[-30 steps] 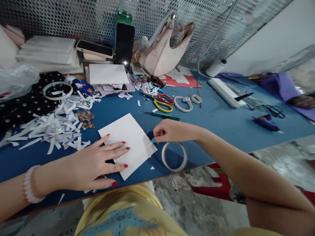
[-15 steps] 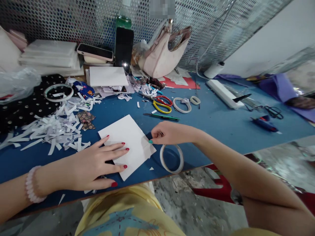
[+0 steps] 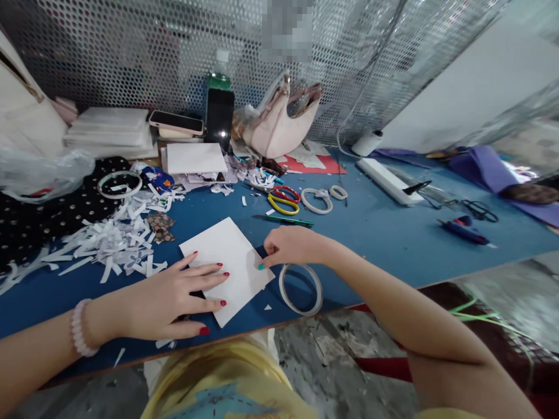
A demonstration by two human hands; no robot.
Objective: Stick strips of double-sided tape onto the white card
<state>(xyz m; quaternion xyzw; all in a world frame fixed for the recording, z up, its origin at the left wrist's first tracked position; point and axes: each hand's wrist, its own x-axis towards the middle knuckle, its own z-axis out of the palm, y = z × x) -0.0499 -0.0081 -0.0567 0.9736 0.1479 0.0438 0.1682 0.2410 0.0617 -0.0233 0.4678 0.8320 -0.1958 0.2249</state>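
Note:
A white square card (image 3: 236, 250) lies turned at an angle near the table's front edge. My left hand (image 3: 183, 294) rests flat across its left part, fingers spread, red nails showing. At the card's right edge my right hand (image 3: 288, 247) is closed, its fingers curled in and the teal-nailed thumb touching the card near the corner. Whatever those fingers pinch is hidden. Just below the right wrist lies a large roll of white tape (image 3: 283, 291). Beyond the card are a green craft knife (image 3: 288, 221) and scissors with red and yellow handles (image 3: 283, 205).
Paper strips (image 3: 116, 241) are heaped at the left, beside black dotted fabric (image 3: 56, 221). Small tape rolls (image 3: 317, 209) lie past the scissors. A pink bag (image 3: 279, 131), a phone (image 3: 219, 116) and a stack of white boards (image 3: 196, 158) stand behind. Blue-handled snips (image 3: 465, 230) lie right.
The view has tilted up slightly, so most of the table appears lower in the picture. My left hand stays flat on the card. My right hand remains at its right edge.

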